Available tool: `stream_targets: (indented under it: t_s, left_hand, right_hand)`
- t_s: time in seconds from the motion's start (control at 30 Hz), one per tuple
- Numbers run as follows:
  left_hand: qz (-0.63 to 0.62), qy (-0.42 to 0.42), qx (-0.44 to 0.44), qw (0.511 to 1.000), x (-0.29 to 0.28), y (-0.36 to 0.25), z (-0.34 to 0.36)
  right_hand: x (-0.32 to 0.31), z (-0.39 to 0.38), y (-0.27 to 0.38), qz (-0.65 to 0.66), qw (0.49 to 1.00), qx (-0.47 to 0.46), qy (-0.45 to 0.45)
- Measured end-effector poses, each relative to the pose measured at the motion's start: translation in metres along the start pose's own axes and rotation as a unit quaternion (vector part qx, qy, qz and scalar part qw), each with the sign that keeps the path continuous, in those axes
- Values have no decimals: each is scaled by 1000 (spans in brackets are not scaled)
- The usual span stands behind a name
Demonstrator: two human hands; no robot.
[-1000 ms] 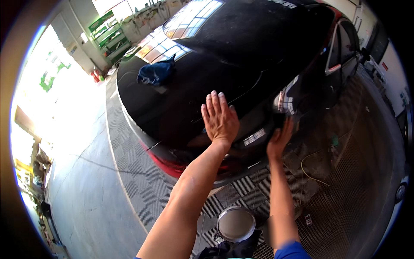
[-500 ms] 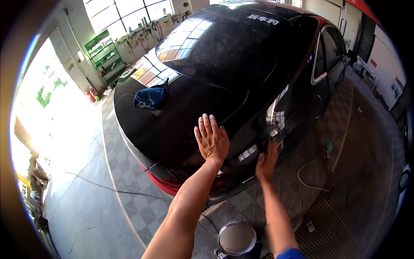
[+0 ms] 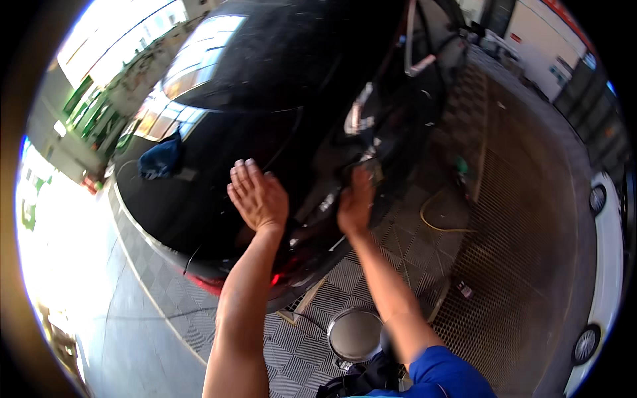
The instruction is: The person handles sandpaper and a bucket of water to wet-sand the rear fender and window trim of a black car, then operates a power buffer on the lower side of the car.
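My left hand (image 3: 261, 196) lies flat, fingers stretched out, on the glossy black rear lid of a car (image 3: 152, 205). My right hand (image 3: 356, 199), smeared by motion, has its fingers extended against the car's rear side panel, to the right of my left one. A bunched blue cloth (image 3: 159, 158) rests on the lid, up and left of my left hand. Between my forearms, low in the view, sits a round grey-topped object (image 3: 353, 337), perhaps a stool seat, with dark items beside it.
The car stands on patterned floor tiles (image 3: 292, 351) beside a grated section (image 3: 504, 278). A yellow hose (image 3: 431, 225) lies at the right. Green shelving (image 3: 89, 113) stands by the back wall, a bright doorway at left. A white car (image 3: 600, 278) is at the far right.
The view has swung right, so the car, cloth and both hands appear farther left. My left hand stays flat on the lid; my right hand is blurred in motion along the side panel.
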State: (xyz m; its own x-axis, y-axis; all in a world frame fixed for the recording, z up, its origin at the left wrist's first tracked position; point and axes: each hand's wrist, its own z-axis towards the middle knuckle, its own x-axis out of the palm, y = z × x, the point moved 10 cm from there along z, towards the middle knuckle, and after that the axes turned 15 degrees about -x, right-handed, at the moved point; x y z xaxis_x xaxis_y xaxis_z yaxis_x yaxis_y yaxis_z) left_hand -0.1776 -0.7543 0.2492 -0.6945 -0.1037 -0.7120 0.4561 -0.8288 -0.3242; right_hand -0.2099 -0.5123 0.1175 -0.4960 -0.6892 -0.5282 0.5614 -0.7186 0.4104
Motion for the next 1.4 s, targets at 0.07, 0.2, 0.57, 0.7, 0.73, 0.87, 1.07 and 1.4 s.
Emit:
stream_targets:
  t_s: [0.07,0.2,0.57,0.7,0.73,0.87,1.07,1.4]
  left_hand:
    - [6,2,-7,1000,0,4,2]
    - [6,8,-8,1000,1,-4,3]
    - [-11,4,-18,1000,-1,4,5]
    - [4,-12,1,1000,3,0,3]
    - [12,-19,0,1000,5,2,5]
    - [17,-27,23,999,8,-8,-2]
    - [42,-20,18,999,4,11,5]
    - [38,11,33,999,21,-1,-2]
  right_hand:
    - [9,-28,26,24,1000,8,18]
    - [-8,21,-24,12,998,23,65]
    - [0,31,-23,35,999,13,20]
    - [12,-28,18,28,999,24,5]
    - [14,-25,12,65,997,24,25]
    - [-10,30,-28,-7,999,44,30]
    - [11,-17,27,62,995,32,78]
    - [2,-15,15,45,994,48,84]
